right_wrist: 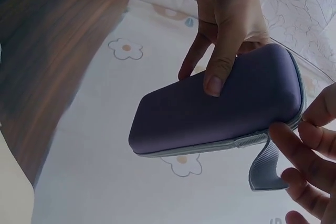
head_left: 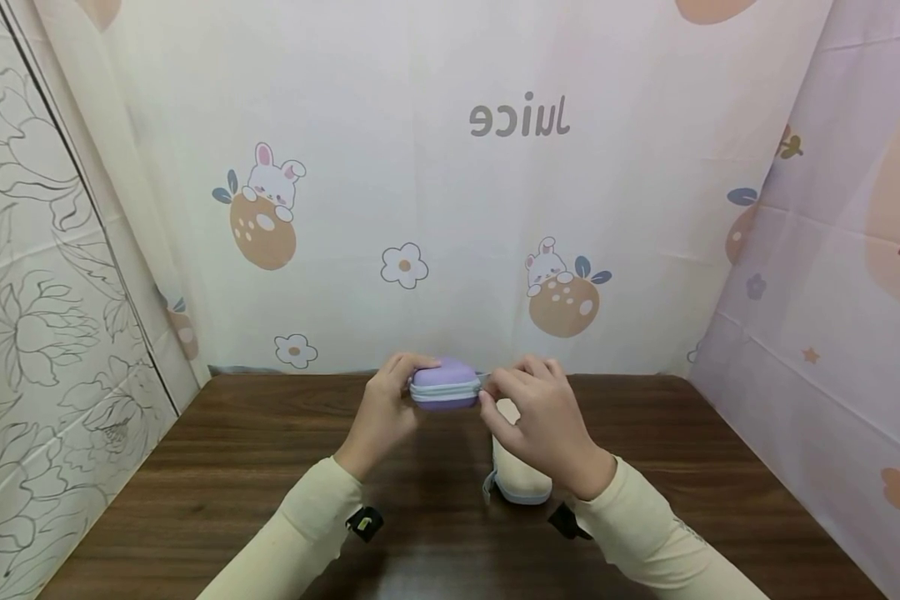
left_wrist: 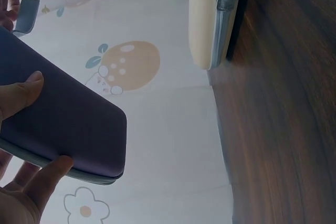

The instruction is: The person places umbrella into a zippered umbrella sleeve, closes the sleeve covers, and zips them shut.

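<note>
A purple zip case [head_left: 446, 377] with a pale grey-blue zipper band is held up above the table. My left hand [head_left: 385, 414] grips its left end, thumb on one broad face and fingers round the other side. At the opposite end, my right hand [head_left: 546, 421] pinches the zipped edge at a corner; the zipper pull is hidden by the fingertips. A grey fabric strap [right_wrist: 264, 166] hangs from that end, beside the right fingers. Below the right hand, a cream zip case [head_left: 522, 473] rests on the table, partly covered by the hand in the head view.
The dark wooden table [head_left: 270, 492] ends at a white printed curtain [head_left: 450, 200] behind the hands. More patterned sheets hang along the left [head_left: 37, 333] and right [head_left: 817, 317] sides. A black wrist-camera mount [head_left: 365, 523] sits at the left cuff.
</note>
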Demonstrator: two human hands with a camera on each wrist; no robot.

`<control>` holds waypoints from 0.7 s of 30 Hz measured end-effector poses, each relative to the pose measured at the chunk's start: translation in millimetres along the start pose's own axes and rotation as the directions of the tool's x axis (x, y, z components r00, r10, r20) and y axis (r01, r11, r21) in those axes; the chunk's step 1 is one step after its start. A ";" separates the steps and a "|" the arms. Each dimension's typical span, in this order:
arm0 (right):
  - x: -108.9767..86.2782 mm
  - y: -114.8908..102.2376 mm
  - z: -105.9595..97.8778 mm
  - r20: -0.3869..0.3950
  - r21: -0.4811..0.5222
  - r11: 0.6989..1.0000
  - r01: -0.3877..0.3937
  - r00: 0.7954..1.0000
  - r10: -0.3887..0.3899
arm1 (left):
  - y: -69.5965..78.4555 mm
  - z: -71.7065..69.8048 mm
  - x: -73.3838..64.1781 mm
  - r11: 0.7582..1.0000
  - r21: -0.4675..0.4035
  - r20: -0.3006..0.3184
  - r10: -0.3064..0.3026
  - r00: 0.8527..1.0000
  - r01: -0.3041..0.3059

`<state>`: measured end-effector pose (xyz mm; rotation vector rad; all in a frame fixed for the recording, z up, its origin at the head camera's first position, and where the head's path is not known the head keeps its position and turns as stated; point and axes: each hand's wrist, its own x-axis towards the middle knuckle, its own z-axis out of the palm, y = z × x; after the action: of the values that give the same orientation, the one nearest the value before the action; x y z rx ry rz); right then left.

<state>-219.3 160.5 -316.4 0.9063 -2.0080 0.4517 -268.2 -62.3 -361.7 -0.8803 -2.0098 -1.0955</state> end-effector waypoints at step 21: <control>-3.5 6.4 3.2 0.062 0.116 0.976 -0.183 0.982 0.177 | 1.6 -2.9 0.4 1.000 -0.021 0.022 -0.004 1.000 0.004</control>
<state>-224.6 164.4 -320.9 0.8189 -2.1387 0.6633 -266.4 -64.0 -359.5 -0.9032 -2.0219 -1.1160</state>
